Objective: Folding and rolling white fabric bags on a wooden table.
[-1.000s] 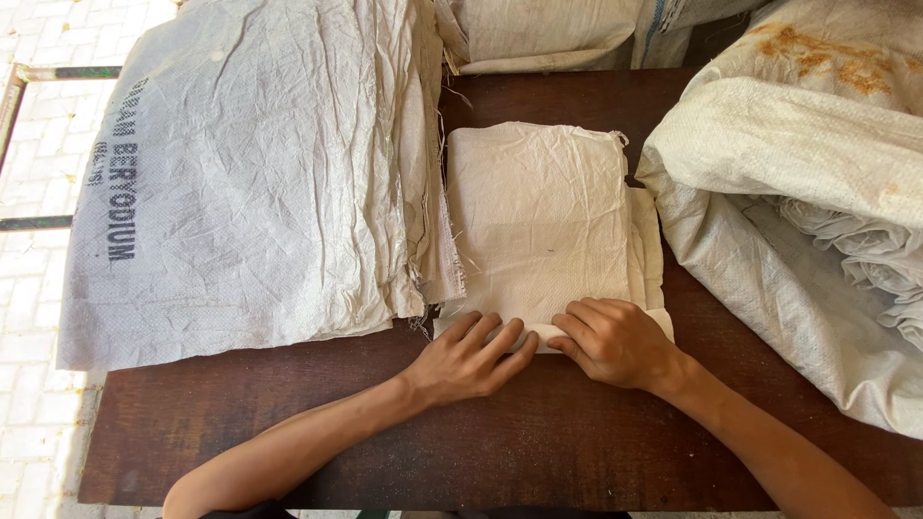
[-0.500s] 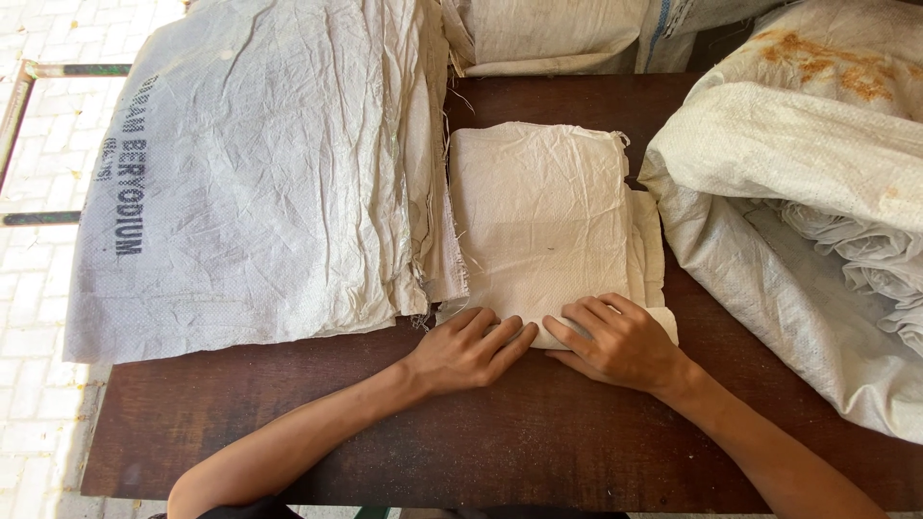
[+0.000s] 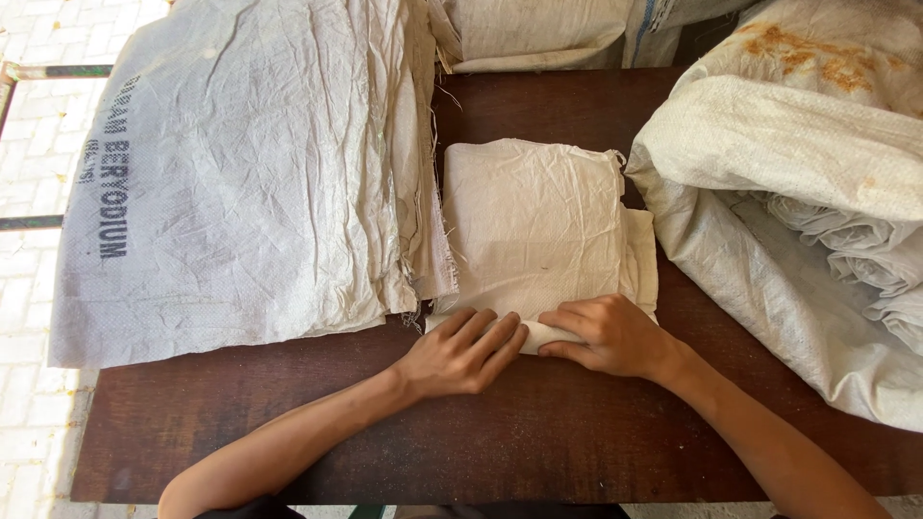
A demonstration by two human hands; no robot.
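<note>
Where the brick floor (image 3: 29, 317) shows past the left edge of the table (image 3: 538, 442), a big stack of flat woven sacks (image 3: 240, 183) hangs over that edge, and its frayed right side reaches to just beside the folded sack (image 3: 534, 226) I am working on, overlapping its left border a little. My left hand (image 3: 461, 351) lies flat, fingers straight and close together, pressing down on the near edge of that folded sack at its left corner; it grips nothing. The folded sack sits in the middle of the table, its far edge well short of the bundle of sacks (image 3: 538, 34) at the back, with bare dark wood between them. My right hand (image 3: 606, 334) rests on the same near edge just to the right of my left, fingers curled over the rolled fold and pinching it against the wood, the two hands almost touching at the fingertips. To the right, a narrow strip of bare table separates the folded sack from a heap of crumpled sacks (image 3: 798, 202) that spills over the right edge. The widest open room is the bare wood along the near side, around my forearms.
</note>
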